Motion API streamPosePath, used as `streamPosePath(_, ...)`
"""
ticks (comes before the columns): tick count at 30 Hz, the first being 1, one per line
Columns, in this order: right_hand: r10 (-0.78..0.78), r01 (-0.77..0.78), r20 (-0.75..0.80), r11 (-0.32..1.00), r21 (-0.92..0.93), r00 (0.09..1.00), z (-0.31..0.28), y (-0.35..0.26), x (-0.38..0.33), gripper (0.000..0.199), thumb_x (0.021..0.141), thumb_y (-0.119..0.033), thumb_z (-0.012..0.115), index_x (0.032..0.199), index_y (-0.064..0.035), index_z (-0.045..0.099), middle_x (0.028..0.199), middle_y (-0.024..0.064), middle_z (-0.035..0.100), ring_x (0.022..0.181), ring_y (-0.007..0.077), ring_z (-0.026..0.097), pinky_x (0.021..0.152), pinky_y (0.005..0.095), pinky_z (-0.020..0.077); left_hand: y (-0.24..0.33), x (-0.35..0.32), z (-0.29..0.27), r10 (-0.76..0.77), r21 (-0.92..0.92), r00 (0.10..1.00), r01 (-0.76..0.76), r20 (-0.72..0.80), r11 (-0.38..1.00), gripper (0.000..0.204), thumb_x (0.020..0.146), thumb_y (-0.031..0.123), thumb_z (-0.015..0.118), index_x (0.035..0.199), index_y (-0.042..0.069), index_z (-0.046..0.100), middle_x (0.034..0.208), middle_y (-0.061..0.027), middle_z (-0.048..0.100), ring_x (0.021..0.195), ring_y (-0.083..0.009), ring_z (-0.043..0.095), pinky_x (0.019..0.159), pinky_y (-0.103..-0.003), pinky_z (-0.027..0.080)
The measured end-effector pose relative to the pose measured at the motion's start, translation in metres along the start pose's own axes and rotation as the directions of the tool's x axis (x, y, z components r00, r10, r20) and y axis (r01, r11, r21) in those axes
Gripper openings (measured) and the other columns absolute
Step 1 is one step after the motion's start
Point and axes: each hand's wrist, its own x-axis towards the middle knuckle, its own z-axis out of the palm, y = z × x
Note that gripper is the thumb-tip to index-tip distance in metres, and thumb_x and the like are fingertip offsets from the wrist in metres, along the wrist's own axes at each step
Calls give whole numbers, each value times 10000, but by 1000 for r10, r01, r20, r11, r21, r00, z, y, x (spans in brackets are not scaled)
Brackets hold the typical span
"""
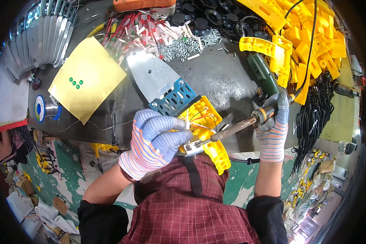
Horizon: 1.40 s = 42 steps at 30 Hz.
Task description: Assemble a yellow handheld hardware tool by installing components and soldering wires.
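My right hand (272, 126), in a striped glove, is closed around the handle of a soldering iron (242, 123). Its tip points left and meets a small metal-and-white electrical part (192, 149). Beside that part my left hand (160, 138), also gloved, has its fingertips pinched together; what lies between them is hidden. Just beyond the fingers is a yellow plastic housing (205, 112) with thin red and white wires inside. A blue slotted piece (175, 99) joins it to a tapered silver metal plate (150, 73).
Yellow cardboard (87, 79) and a solder spool (46, 109) lie left. Metal blades (44, 38) stand far left. Nuts (177, 49) and red-and-white wired parts (142, 30) cover the back. Right are a green tool (262, 73), yellow housings (313, 40) and black cables (313, 122).
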Motion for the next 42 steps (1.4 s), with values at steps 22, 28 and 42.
streamPosePath(22, -1, 1, 16, 999, 36, 1000, -2, 0, 2, 181, 907, -284, 704, 1011, -162, 621, 848, -50, 652, 731, 89, 642, 662, 293, 555, 3, -1, -16, -29, 60, 995, 23, 91, 998, 197, 824, 103, 668, 1018, 116, 699, 1032, -82, 607, 877, -278, 579, 788, -398, 466)
streamPosePath(28, -1, 2, -29, 999, 36, 1000, 0, -1, -1, 202, 907, -278, 704, 1045, -164, 610, 864, -52, 650, 741, 84, 638, 650, 283, 561, 3, -9, -23, -157, 21, 988, 157, -9, 987, 390, 747, 56, 661, 1126, 131, 710, 921, -80, 627, 785, -269, 587, 732, -387, 500)
streamPosePath(42, -18, 15, -54, 999, -52, 998, 7, 1, -1, 220, 886, -362, 711, 877, -176, 595, 668, -92, 519, 457, 4, 379, 419, 164, 304, 22, 8, -35, -139, -48, 975, 149, 172, 988, 208, 803, 14, 698, 992, 85, 647, 999, -125, 647, 866, -300, 646, 746, -378, 531)
